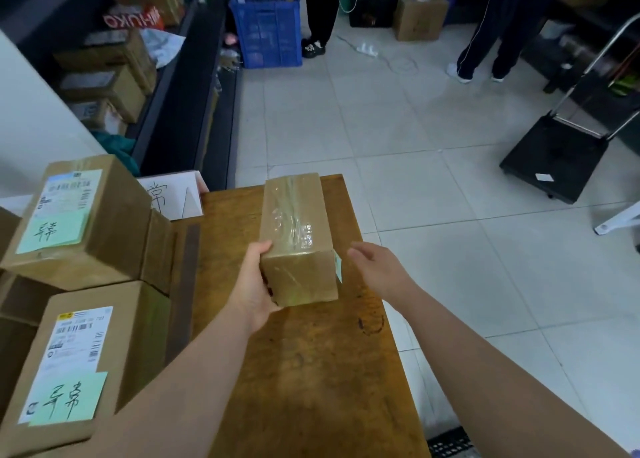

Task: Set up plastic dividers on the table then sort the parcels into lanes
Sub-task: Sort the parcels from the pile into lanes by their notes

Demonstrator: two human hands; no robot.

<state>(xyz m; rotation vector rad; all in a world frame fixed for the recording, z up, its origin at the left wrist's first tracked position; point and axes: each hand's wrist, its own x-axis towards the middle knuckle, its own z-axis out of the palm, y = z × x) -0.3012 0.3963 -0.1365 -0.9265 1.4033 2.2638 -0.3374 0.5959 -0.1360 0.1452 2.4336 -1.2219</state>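
Observation:
A long taped brown parcel (297,235) lies lengthwise on the wooden table (311,371). My left hand (254,284) grips its near left corner. My right hand (375,267) hovers just right of the parcel with fingers apart, not touching it. A green slip peeks from the parcel's right side. At the left, two labelled cardboard parcels sit side by side: the far one (79,222) and the near one (79,360), each with a green handwritten note. A dark upright strip (183,284) stands between them and the bare table. A white folded sign (173,194) stands behind.
Shelves with cardboard boxes (114,73) run along the left. A blue crate (266,24) and a brown box (419,17) sit on the tiled floor, where two people stand. A black hand trolley (554,159) is at the right.

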